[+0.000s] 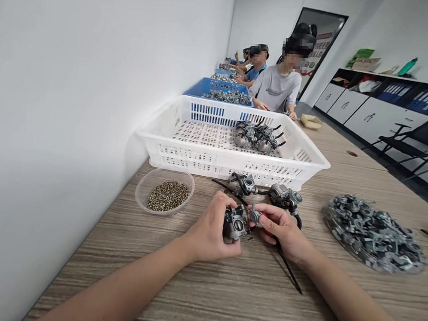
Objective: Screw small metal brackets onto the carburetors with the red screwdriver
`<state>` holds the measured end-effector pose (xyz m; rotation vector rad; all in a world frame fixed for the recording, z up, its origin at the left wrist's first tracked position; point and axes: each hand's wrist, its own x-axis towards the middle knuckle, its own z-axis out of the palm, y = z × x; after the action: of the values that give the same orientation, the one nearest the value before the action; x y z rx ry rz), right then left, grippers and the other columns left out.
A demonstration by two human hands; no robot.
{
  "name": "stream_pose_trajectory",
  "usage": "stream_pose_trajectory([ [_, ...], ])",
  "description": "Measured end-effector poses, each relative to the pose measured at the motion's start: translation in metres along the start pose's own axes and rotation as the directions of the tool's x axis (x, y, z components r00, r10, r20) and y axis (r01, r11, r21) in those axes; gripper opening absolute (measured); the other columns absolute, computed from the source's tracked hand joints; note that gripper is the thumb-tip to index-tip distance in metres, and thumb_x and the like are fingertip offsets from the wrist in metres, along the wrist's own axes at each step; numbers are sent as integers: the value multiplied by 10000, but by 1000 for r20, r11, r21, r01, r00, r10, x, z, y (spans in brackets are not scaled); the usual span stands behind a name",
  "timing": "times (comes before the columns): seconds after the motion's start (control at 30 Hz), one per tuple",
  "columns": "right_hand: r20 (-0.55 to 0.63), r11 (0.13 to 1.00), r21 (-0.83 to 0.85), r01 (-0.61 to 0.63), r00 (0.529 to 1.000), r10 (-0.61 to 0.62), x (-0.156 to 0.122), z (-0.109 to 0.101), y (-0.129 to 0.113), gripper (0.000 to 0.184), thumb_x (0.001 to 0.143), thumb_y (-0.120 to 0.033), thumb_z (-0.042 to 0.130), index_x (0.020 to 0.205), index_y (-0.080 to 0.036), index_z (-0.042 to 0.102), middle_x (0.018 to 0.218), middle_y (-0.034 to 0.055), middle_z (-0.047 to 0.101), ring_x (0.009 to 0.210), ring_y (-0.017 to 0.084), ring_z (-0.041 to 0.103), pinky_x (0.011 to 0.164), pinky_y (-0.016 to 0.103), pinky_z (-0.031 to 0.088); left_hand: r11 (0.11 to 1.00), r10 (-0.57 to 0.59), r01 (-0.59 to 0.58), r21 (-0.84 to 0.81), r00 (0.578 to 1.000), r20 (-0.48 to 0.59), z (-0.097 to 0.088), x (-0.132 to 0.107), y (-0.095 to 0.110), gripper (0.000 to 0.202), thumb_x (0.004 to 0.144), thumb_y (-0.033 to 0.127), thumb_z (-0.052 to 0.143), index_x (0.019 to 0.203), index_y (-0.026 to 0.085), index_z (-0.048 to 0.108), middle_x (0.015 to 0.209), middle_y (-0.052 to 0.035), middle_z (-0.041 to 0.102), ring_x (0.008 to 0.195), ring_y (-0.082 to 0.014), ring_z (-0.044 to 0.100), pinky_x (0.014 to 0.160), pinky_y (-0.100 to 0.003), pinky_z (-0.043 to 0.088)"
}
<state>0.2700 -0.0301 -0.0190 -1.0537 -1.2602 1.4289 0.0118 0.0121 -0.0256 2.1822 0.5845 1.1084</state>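
Note:
My left hand (213,230) is closed around a carburetor (235,224), its round bore facing me. Close to its right side, my right hand (280,231) pinches a small grey metal part (255,215) between thumb and fingers. A red handle (268,226) shows inside the same hand, and a thin black shaft (289,268) extends below it toward me; it looks like a screwdriver. One tiny brass screw (251,239) lies on the table under the hands. Just beyond them rest two more carburetors, one on the left (242,184) and another on the right (285,197), with black hoses.
Left of my hands stands a clear bowl (141,194) of small brass screws. A heap of grey metal parts (374,234) lies in a clear dish on the right. Behind is a white crate (214,161) holding several carburetors. Farther back, people sit by a blue crate (198,88).

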Motion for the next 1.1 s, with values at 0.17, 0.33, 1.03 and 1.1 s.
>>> stream_pose_trajectory([
  [0.17,30,997,-67,44,999,-42,1,2,-2,491,942,-641,930,1239,-260,841,790,-20,676,502,71,370,420,200,275,1000,14,-14,-20,1000,9,3,0,-5,849,692,80,823,1386,298,385,1301,-86,499,1224,-328,599,1049,-548,592],
  [0.33,86,958,-222,182,982,-167,-1,11,-15,350,1003,-549,906,1225,-279,888,936,9,739,711,137,579,657,272,504,998,54,-54,-43,998,12,4,0,-5,850,709,77,809,1385,305,349,1306,-88,475,1241,-334,595,1038,-558,590],
  [1.03,337,618,-587,524,852,-401,-13,19,-45,268,1088,-294,844,1352,-308,808,1193,54,762,1011,200,711,853,307,575,984,164,-163,-74,987,-4,6,-6,-7,789,866,122,873,1426,302,346,1353,-129,485,1360,-380,593,1097,-613,589],
  [1.1,347,586,-611,532,845,-406,-15,21,-44,284,1101,-264,819,1379,-312,798,1226,57,755,1060,204,728,919,316,599,984,148,-146,-103,989,3,4,-7,-8,779,888,162,928,1412,311,372,1362,-129,502,1378,-383,603,1117,-620,584],
])
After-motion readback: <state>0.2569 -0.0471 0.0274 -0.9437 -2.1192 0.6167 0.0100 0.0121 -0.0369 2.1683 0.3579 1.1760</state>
